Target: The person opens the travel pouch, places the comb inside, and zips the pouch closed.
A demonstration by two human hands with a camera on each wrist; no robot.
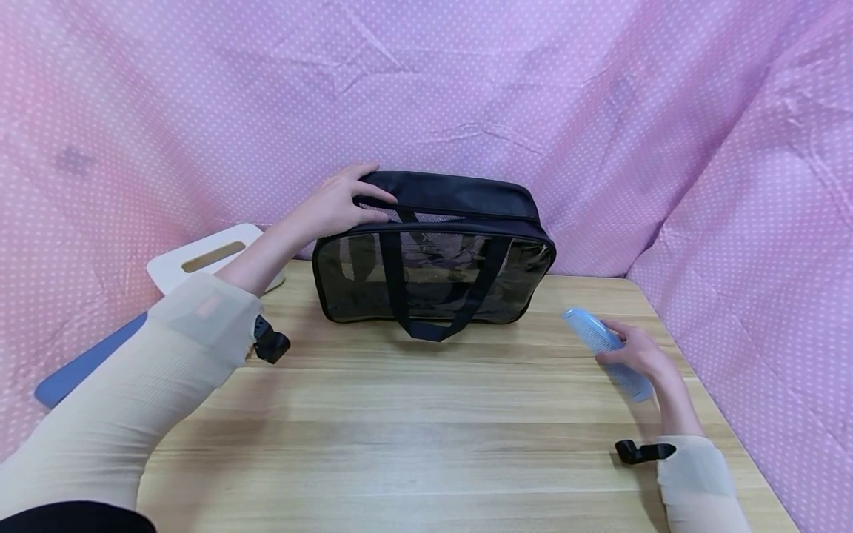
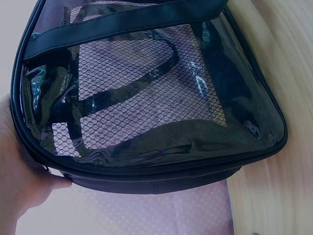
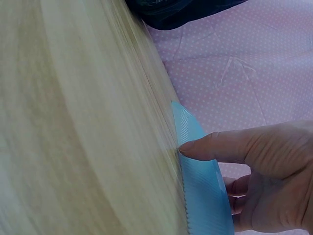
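Note:
A see-through bag (image 1: 433, 277) with black trim and dark strap handles stands at the back of the table, its top gaping partway. My left hand (image 1: 343, 203) grips its upper left corner, fingers spread over the opening. In the left wrist view, the thumb lies against the black rim of the bag (image 2: 146, 122); the other fingers are mostly hidden behind it. Over at the table's right side, my right hand (image 1: 636, 352) pinches a light blue comb (image 1: 593, 333) between thumb and fingers. The right wrist view shows the comb (image 3: 200, 181) with its toothed edge toward the tabletop.
Behind my left forearm lies a white board (image 1: 169, 270) with a slot handle. A flat blue object (image 1: 89, 363) is nearer, partly covered by the sleeve. Pink dotted cloth (image 1: 426, 89) hangs around the wooden table (image 1: 413, 414).

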